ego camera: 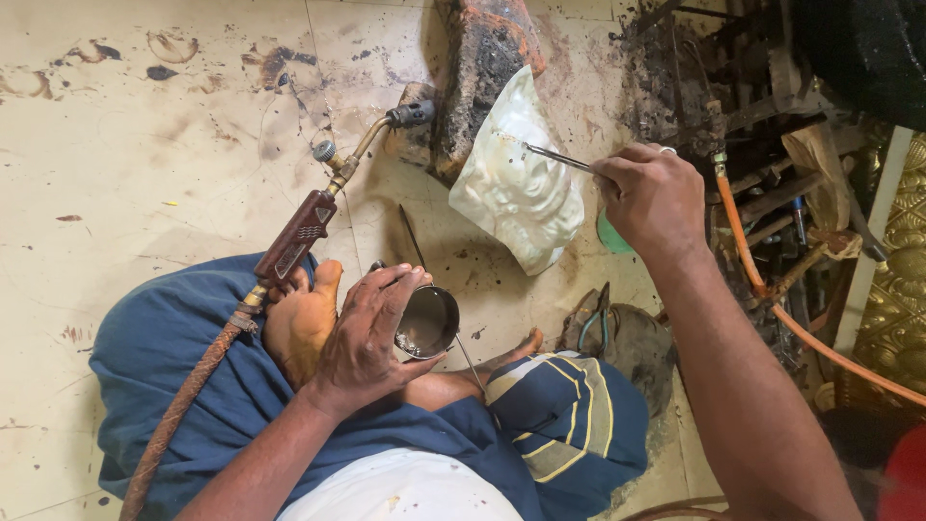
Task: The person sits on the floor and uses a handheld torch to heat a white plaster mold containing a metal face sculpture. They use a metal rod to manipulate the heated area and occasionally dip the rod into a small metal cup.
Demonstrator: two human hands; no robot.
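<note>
right hand (651,198), right of centre in the frame: fingers pinched together on tweezers (559,158). the tweezer tips touch the upper edge of the silver plate (516,183), a white embossed relief sheet leaning on a charred brick (482,68) at top centre. whether the tips carry anything is too small to tell.

left hand (367,338), lower centre: fingers wrapped over the rim of a small steel cup (429,323), closed on it. the cup holds small bright bits at its bottom. a thin wire handle or rod runs from the cup toward the lower right.

to do this step well, by judgement:
1. keep the tweezer grip steady; the tips are fine and the plate edge is thin.
2. hold the cup level and just below the plate, so the path between the 2 is short.
3. rest the right forearm if possible; it hangs unsupported over the leg.

around the hands:
- torch (304,227), red grip and bent brass nozzle, lies across the person's foot at centre left, nozzle toward the brick. its braided hose (183,400) runs to the lower left.
- orange hose (762,280) crosses the right side, under the right wrist.
- a pile of blackened tools (772,87) fills the upper right.

obstructions: the torch sits just beside the left hand, and the orange hose lies near the right arm; either could snag.
</note>
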